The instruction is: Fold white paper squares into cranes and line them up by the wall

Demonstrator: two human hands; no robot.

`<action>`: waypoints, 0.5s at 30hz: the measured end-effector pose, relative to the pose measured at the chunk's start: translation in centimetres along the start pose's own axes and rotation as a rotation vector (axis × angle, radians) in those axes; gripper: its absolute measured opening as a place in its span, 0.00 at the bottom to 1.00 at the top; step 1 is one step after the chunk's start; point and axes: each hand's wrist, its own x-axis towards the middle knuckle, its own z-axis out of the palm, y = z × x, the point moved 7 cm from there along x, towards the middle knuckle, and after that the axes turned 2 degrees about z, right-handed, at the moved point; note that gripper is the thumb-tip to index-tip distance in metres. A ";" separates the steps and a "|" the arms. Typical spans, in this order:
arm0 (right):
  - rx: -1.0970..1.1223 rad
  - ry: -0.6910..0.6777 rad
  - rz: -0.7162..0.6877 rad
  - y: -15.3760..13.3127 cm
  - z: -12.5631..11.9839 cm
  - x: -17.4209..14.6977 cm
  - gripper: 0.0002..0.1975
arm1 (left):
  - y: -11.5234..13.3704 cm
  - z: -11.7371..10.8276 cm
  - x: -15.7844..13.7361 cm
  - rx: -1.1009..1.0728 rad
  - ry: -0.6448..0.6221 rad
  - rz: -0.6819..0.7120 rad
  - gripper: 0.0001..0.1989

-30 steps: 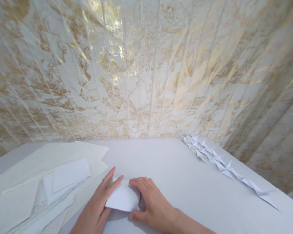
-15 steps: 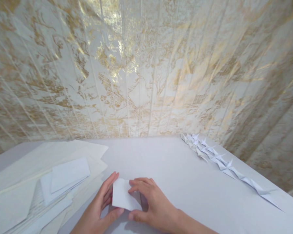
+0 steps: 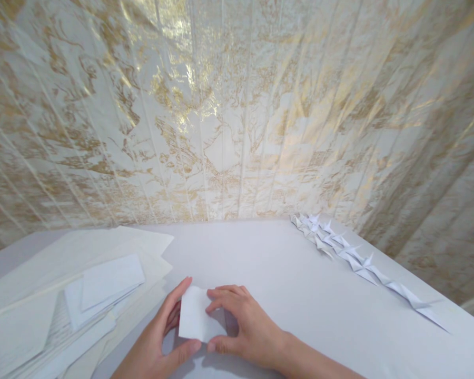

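Between my two hands is a small folded sheet of white paper (image 3: 197,315), held just above the table. My left hand (image 3: 166,332) grips its left side, the fingers behind the edge and the thumb at the lower edge. From the right, my right hand (image 3: 245,326) holds the paper, its index fingertip pressing on the face and its thumb at the bottom corner. The right part of the paper lies in shadow under the right fingers, so its folds there are hidden.
Loose sheets and folded papers (image 3: 112,281) are piled on the left of the white table (image 3: 229,252). Several folded paper cranes (image 3: 339,247) stand in rows along the right edge. A white and gold patterned curtain (image 3: 221,131) hangs behind the table.
The paper has tilted slightly in my hands, its lower left corner shifting a little to the left. Both hands keep their hold; the whole view has shifted slightly.
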 end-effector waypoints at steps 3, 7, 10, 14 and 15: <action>-0.004 0.004 -0.013 0.0 0.1 0.0 0.30 | -0.1 0.0 0.0 0.014 -0.012 -0.005 0.46; -0.008 0.008 -0.009 0.1 0.3 -0.1 0.29 | -0.1 0.0 0.0 0.030 -0.033 -0.007 0.45; 0.004 -0.002 0.007 0.1 0.2 0.0 0.26 | 0.0 0.1 0.0 0.034 -0.050 -0.008 0.44; 0.015 -0.012 0.028 -0.1 -0.1 0.1 0.23 | 0.1 0.1 -0.1 0.062 -0.050 -0.004 0.44; 0.017 -0.014 0.031 -0.2 -0.2 0.1 0.21 | 0.1 0.1 -0.1 0.075 -0.055 -0.006 0.43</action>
